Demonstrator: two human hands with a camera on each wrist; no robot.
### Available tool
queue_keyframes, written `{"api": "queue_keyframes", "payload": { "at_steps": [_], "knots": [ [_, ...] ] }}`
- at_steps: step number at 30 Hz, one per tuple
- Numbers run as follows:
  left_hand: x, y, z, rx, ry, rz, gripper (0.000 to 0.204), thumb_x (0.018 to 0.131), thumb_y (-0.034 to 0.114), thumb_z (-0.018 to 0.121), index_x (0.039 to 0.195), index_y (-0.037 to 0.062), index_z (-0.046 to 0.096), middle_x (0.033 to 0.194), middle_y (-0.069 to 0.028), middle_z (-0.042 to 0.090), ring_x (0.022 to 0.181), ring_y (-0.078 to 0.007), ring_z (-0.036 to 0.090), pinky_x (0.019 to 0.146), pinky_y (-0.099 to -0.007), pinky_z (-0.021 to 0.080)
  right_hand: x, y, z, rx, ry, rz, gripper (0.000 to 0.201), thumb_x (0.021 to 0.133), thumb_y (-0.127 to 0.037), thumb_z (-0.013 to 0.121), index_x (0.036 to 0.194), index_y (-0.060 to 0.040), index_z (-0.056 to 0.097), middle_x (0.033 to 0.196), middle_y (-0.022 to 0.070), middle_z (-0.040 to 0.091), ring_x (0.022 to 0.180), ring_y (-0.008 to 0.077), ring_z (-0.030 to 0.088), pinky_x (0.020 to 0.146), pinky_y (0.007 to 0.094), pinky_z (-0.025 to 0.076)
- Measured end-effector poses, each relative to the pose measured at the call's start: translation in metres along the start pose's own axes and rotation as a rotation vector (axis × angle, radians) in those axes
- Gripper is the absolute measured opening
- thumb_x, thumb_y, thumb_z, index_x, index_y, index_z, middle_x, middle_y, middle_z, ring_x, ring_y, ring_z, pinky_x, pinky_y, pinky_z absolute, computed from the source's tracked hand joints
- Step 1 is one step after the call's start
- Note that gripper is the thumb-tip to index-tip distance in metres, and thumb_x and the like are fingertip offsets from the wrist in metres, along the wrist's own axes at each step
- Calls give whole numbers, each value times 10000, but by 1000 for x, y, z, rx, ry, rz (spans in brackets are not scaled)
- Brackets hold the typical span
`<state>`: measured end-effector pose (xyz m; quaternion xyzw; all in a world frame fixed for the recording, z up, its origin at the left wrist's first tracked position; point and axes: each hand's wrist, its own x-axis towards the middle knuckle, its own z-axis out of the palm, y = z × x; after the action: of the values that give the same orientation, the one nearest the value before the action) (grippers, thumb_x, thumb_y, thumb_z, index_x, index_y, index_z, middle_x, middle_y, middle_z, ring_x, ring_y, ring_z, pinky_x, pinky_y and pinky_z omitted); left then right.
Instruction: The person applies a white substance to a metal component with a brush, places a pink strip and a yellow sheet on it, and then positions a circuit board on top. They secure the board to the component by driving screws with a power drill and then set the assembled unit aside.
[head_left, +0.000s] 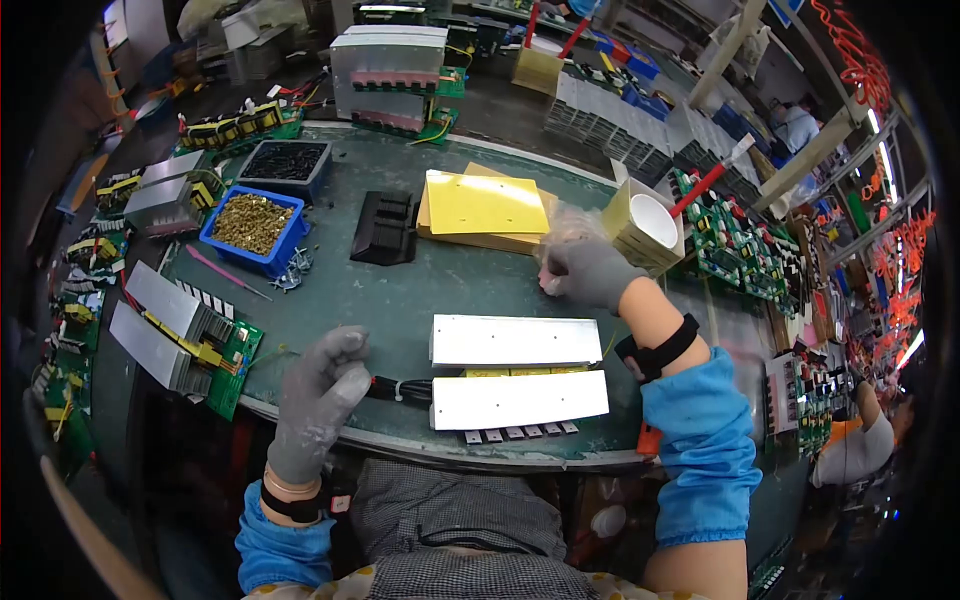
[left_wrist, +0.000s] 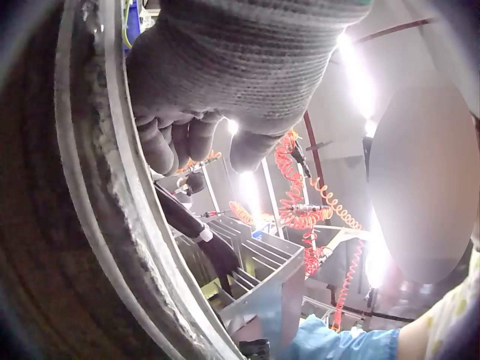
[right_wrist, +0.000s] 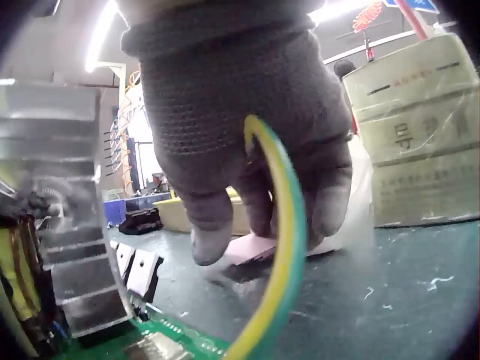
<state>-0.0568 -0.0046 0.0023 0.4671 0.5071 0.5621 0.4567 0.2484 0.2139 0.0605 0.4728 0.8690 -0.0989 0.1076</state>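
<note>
Plastic bag (head_left: pixel 573 224): R hand (head_left: pixel 597 276) touching, can't tell if gripping; L hand (head_left: pixel 322 398) loose.

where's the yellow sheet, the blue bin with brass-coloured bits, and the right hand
yellow sheet (head_left: pixel 487 204): head view, middle of its top face
blue bin (head_left: pixel 240 257): head view, its near wall
right hand (right_wrist: pixel 229 105): right wrist view, middle of the grey glove

Green workbench (head_left: pixel 325 285), bright tube lights (left_wrist: pixel 357 78), pale post (head_left: pixel 808 163)
</note>
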Motion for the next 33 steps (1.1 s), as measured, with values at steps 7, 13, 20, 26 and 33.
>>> {"api": "queue_keyframes", "payload": {
  "at_steps": [7,13,20,26,33],
  "knots": [
    [-2,8,1,-54,0,-97,411,878,130,661,1254,-18,586,1192,-89,627,1079,-158,592,994,-308,459,-5,-1,9,-45,79,-15,201,870,-242,657,972,-75,700,946,146,701,914,322,661,816,408,508],
    [3,23,-3,-38,-59,-38,407,896,187,668,1238,-19,590,1241,-89,616,1127,-183,595,1011,-339,464,-6,13,3,17,37,-74,190,883,-189,602,1002,-75,697,940,165,693,915,338,657,828,419,507],
    [13,51,-3,-8,-93,61,420,890,238,689,1211,-12,585,1255,-120,610,1126,-199,601,1010,-354,467,-11,18,1,32,53,-57,195,877,-197,617,990,-61,701,946,162,698,906,336,663,817,403,511],
    [13,78,5,51,-175,103,408,859,192,678,1205,-4,590,1243,-127,614,1124,-200,600,986,-351,477,-19,-16,-17,-160,7,-40,245,819,-308,721,915,-82,722,922,113,709,916,287,674,840,396,512],
    [8,73,2,79,-205,74,402,839,162,666,1199,-1,596,1229,-126,615,1113,-203,602,981,-355,476,3,6,3,-108,-8,-52,211,835,-302,716,920,-109,726,961,97,709,943,268,671,861,373,511]
  ]
}}
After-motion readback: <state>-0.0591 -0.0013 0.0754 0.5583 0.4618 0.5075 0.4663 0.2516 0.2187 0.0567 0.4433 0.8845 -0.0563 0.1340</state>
